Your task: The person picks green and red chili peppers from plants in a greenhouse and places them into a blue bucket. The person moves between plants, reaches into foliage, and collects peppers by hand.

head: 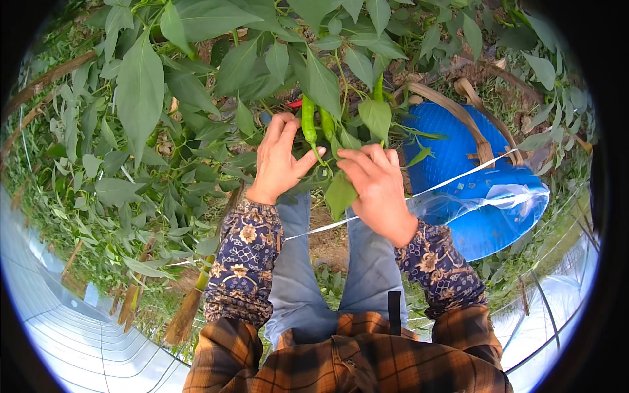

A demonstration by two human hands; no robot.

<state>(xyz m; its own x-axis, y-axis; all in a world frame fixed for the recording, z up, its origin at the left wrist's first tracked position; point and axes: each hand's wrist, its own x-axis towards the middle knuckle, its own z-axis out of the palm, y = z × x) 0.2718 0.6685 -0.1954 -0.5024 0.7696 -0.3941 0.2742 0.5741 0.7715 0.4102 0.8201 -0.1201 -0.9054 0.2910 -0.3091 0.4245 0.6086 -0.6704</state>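
Green chili peppers hang on a leafy pepper plant in front of me. My left hand (281, 157) is beside the nearest green chili pepper (308, 120), its thumb at the stalk end. A second green pepper (327, 124) hangs just right of it, partly behind leaves. My right hand (376, 189) is bent among the stems to the right, above a broad green leaf (340, 195); its fingertips are partly hidden, so what they pinch cannot be told. Part of a red pepper (295, 103) shows above my left fingers. Another green pepper (378, 88) hangs higher up at the right.
A blue basket or tub (442, 147) with clear plastic film lies at the right, brown curved straps (454, 110) over it. White twine (329, 226) crosses before my legs. Wooden stakes (184, 317) stand among plants at the lower left.
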